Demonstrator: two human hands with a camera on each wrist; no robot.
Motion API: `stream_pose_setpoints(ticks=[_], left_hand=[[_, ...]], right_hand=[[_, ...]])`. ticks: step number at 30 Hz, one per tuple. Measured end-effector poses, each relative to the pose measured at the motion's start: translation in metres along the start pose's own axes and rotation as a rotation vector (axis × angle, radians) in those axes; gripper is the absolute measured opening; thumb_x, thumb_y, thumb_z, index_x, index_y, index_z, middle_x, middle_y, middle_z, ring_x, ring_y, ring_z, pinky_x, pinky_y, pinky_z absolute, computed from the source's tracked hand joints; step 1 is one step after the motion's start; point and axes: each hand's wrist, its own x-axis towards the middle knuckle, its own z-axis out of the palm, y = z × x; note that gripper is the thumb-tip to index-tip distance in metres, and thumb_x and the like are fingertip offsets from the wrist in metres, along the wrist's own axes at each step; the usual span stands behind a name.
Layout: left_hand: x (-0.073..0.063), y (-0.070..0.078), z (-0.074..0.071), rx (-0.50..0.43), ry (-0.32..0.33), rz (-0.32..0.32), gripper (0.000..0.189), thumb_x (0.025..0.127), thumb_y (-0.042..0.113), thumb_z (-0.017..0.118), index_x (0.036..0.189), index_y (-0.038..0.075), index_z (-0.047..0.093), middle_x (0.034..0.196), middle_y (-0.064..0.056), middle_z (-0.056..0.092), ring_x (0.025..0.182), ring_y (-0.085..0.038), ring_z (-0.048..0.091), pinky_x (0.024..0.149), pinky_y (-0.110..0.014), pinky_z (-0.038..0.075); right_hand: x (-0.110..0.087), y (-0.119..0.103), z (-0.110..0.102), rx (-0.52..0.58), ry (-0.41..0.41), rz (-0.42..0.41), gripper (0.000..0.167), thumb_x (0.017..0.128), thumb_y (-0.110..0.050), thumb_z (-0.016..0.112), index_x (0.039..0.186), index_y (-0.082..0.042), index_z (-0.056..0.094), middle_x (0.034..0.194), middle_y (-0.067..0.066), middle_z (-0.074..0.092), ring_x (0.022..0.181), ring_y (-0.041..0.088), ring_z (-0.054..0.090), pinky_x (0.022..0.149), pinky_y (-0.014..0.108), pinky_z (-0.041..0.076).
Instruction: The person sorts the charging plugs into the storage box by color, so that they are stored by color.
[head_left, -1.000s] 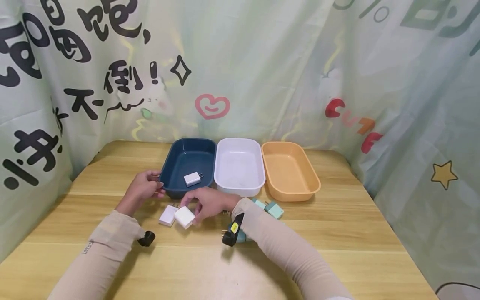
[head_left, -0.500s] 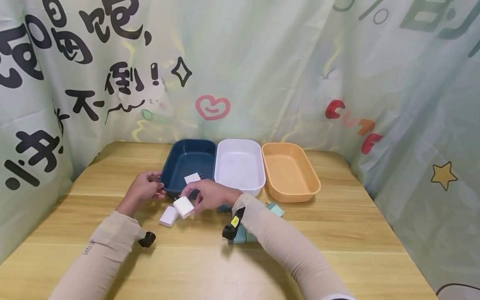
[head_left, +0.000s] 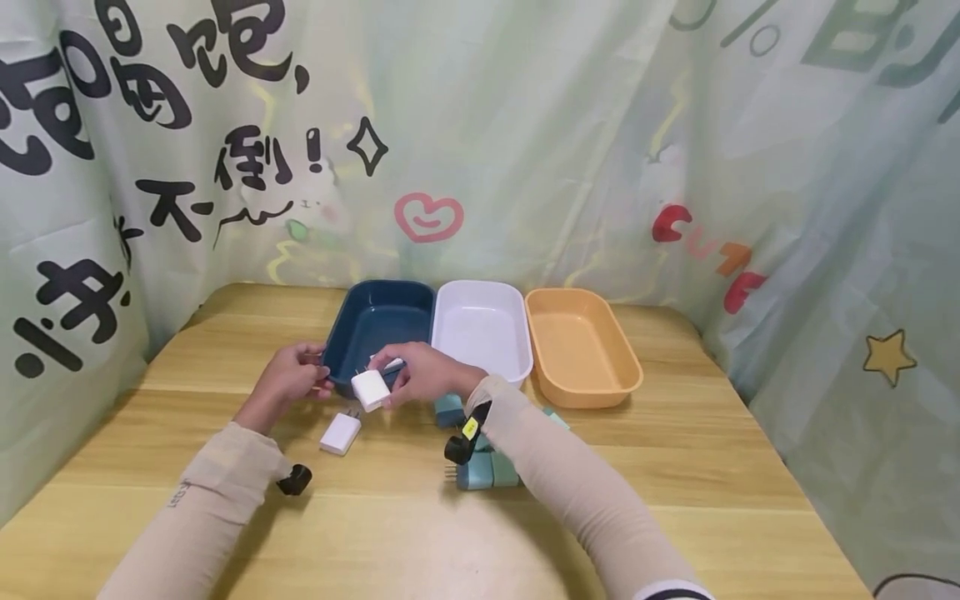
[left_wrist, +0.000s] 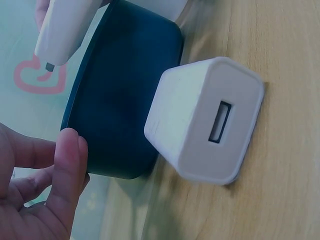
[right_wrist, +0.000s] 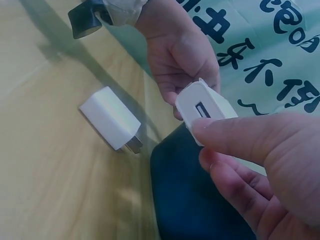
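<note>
Between thumb and fingers, my right hand (head_left: 427, 372) pinches a white USB charger (head_left: 371, 389) over the near edge of the dark blue tray (head_left: 375, 323). In the right wrist view the charger (right_wrist: 202, 107) shows its USB slot near my thumb. My left hand (head_left: 292, 372) holds the tray's left near corner, its fingertips (left_wrist: 70, 145) at the rim. Inside the tray lies another white charger (head_left: 390, 364), partly hidden by my right hand. A third white charger (head_left: 341, 433) lies on the table in front of the tray, its prongs pointing towards it.
A white tray (head_left: 483, 325) and an orange tray (head_left: 585, 342) stand in a row right of the blue one. Under and beside my right forearm are several blue and green chargers (head_left: 475, 472). A printed curtain (head_left: 525, 150) hangs behind the table (head_left: 360, 542).
My right hand has lifted the white charger up and away from the one on the table, to the blue tray's near edge. My left hand stays at the tray's corner.
</note>
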Motion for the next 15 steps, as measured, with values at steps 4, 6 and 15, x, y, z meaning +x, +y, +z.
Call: stream_pose_setpoints(ticks=[4,6,15], left_hand=[[-0.001,-0.003,0.0,0.011,-0.001,-0.013,0.055,0.095,-0.005,0.044,0.148,-0.007,0.028,0.135,-0.032,0.042,0.081,-0.024,0.062,0.07,-0.032,0.058],[0.0,-0.003,0.0,0.005,0.001,-0.007,0.054,0.096,-0.004,0.044,0.147,-0.007,0.029,0.134,-0.032,0.043,0.081,-0.024,0.062,0.07,-0.032,0.058],[0.001,0.001,-0.001,-0.05,-0.027,0.019,0.056,0.095,-0.006,0.045,0.147,-0.009,0.026,0.131,-0.032,0.042,0.075,-0.018,0.062,0.067,-0.029,0.058]], right_hand=[[0.003,0.002,0.0,0.003,0.021,0.005,0.05,0.078,-0.01,0.082,0.122,-0.01,0.06,0.113,0.001,0.059,0.07,0.011,0.063,0.061,0.023,0.053],[0.004,0.002,-0.002,-0.003,0.044,0.002,0.049,0.078,-0.01,0.082,0.121,-0.01,0.06,0.113,0.002,0.058,0.07,0.012,0.063,0.062,0.023,0.053],[0.01,0.002,-0.014,0.025,0.088,0.019,0.05,0.078,-0.009,0.081,0.123,-0.008,0.058,0.12,0.008,0.056,0.073,0.013,0.063,0.066,0.023,0.053]])
